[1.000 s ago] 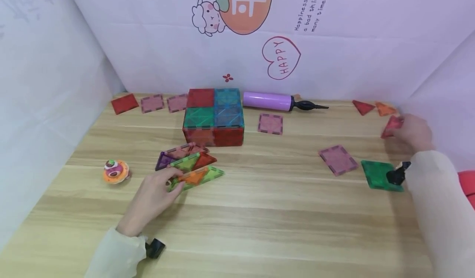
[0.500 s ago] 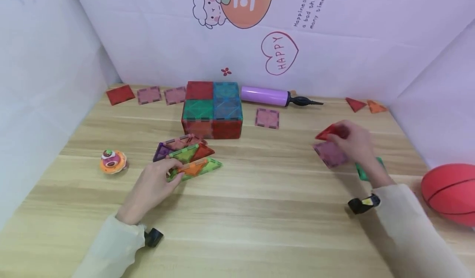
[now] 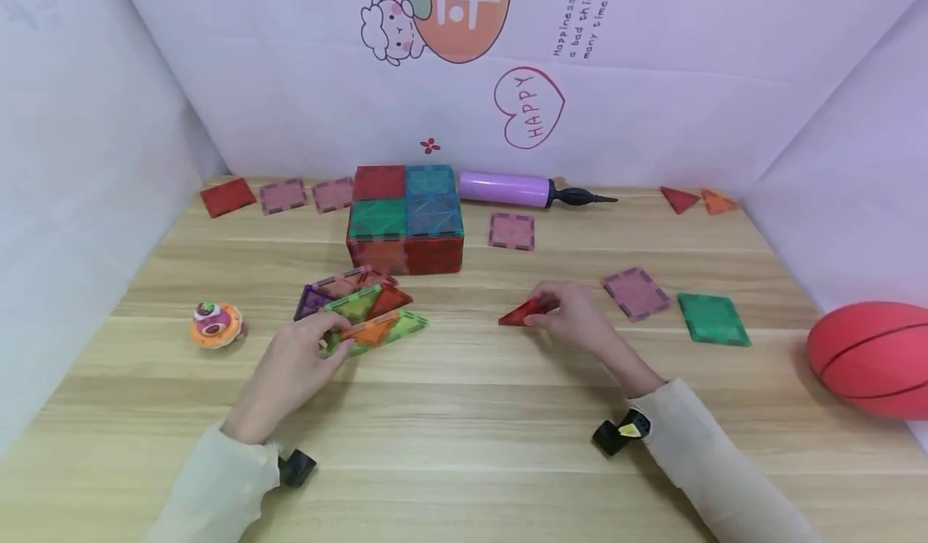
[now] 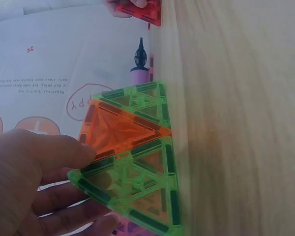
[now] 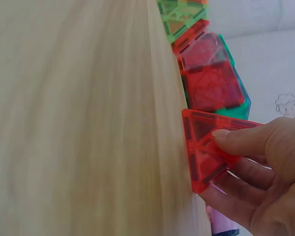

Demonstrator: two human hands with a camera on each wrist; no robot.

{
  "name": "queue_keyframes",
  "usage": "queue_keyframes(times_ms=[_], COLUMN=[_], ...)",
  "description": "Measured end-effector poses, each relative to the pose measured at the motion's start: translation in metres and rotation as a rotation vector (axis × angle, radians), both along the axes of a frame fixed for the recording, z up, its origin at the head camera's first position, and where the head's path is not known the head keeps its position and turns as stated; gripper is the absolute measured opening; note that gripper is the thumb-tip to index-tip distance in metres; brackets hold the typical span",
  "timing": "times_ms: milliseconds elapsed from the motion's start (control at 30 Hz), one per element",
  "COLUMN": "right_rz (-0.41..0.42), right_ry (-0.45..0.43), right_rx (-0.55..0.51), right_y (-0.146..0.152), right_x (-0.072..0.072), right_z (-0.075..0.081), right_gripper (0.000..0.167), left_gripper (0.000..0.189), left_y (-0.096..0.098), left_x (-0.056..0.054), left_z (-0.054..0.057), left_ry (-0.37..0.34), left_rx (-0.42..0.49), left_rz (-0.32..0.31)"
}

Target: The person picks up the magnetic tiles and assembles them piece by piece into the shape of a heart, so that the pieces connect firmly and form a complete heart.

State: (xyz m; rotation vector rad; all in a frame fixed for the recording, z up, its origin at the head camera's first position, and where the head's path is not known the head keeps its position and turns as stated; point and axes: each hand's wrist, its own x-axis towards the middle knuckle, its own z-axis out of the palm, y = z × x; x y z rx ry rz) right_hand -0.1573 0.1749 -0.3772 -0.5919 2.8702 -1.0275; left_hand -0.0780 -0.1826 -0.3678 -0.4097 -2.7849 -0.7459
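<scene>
My left hand (image 3: 293, 370) steadies a row of upright triangular magnetic tiles, its thumb on an orange triangle tile (image 4: 120, 128) set between green triangle tiles (image 4: 173, 201). Just behind, more triangle tiles stand joined, among them a purple one (image 3: 312, 301) and a red one (image 3: 389, 298). Between thumb and fingers, my right hand (image 3: 576, 317) pinches a red triangle tile (image 5: 201, 162), held upright close over the table to the right of that row. A box of square magnetic tiles (image 3: 380, 219) stands behind, with red, blue and green squares on top.
Pink square tiles (image 3: 511, 231) and a green square tile (image 3: 714, 319) lie flat. A purple hand pump (image 3: 505, 189) rests along the back wall. Small red (image 3: 679, 199) and orange (image 3: 718, 201) triangles lie back right. A donut-like toy (image 3: 216, 325) sits left, a red ball (image 3: 870, 358) right.
My right hand has carried the red triangle tile from the far right corner leftward to mid-table, near the standing tiles. My left hand has kept its place on the green and orange tiles.
</scene>
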Motion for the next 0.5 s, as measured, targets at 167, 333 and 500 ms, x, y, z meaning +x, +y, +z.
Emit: queue_keyframes(times_ms=[167, 333, 500], right_rz=[-0.027, -0.034, -0.018], right_ry=[-0.018, -0.005, -0.029], right_rx=[-0.020, -0.028, -0.052], right_y=[-0.006, -0.006, -0.013], right_x=[0.004, 0.008, 0.011], right_z=[-0.002, -0.003, -0.005], right_gripper=[0.013, 0.012, 0.013], left_gripper=[0.011, 0.013, 0.014], left_y=[0.001, 0.011, 0.038], left_x=[0.004, 0.003, -0.002], left_z=[0.009, 0.023, 0.034], left_ry=[0.069, 0.153, 0.176], left_rx=[0.022, 0.034, 0.052], left_rz=[0.035, 0.002, -0.084])
